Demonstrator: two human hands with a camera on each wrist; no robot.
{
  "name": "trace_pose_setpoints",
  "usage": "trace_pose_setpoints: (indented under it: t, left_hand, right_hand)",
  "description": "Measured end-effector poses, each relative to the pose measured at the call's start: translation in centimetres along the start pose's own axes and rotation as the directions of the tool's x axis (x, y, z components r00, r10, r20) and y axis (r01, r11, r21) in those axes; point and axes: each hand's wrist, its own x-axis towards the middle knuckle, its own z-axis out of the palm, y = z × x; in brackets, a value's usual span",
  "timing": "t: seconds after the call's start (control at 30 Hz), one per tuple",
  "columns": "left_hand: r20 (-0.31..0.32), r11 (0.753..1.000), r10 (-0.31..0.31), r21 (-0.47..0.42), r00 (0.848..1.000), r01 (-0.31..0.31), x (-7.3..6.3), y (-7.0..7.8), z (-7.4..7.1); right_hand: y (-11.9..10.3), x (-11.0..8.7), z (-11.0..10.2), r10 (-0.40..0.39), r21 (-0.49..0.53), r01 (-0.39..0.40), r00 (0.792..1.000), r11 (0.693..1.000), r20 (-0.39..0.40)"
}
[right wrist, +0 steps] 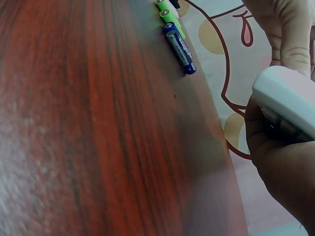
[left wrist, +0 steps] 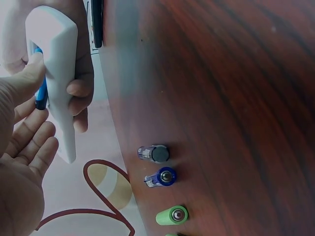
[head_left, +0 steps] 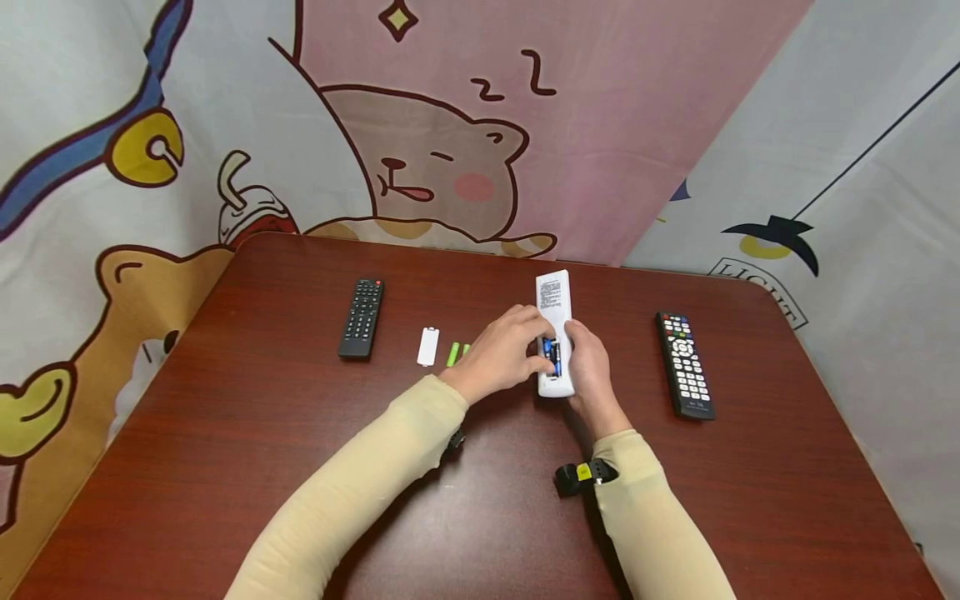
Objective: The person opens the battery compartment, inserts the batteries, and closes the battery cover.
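Observation:
My right hand grips a white remote control from its right side, its back facing up and the battery compartment uncovered. Blue and black batteries show in that compartment. Over it, my left hand pinches a blue battery between thumb and fingertip, part of it inside the remote in the left wrist view. Left of the hands lie a white battery cover and green batteries. Blue and grey batteries lie beside the green ones, hidden behind my left hand in the head view.
A slim black remote lies left of the battery cover. Another black remote with white buttons lies to the right of my hands. The brown table meets a printed cloth backdrop at its far edge.

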Motion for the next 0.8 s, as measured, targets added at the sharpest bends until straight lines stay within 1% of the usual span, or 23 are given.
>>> trace_pose_setpoints:
  t: [0.4, 0.6, 0.8]
  left_hand:
    - [0.012, 1.000, 0.002, -0.012, 1.000, -0.002, -0.07, 0.15, 0.04]
    - [0.013, 1.000, 0.011, -0.022, 1.000, -0.011, -0.22, 0.17, 0.04]
    - [0.023, 1.000, 0.017, -0.026, 1.000, -0.016, -0.48, 0.30, 0.14]
  right_hand:
    - [-0.03, 0.12, -0.12, -0.007, 0.004, 0.007, 1.000, 1.000, 0.004]
    - [-0.14, 0.15, -0.20, -0.002, -0.018, 0.002, 1.000, 1.000, -0.018]
    - [-0.31, -0.03, -0.38, 0.000, -0.030, 0.000, 1.000, 1.000, -0.018]
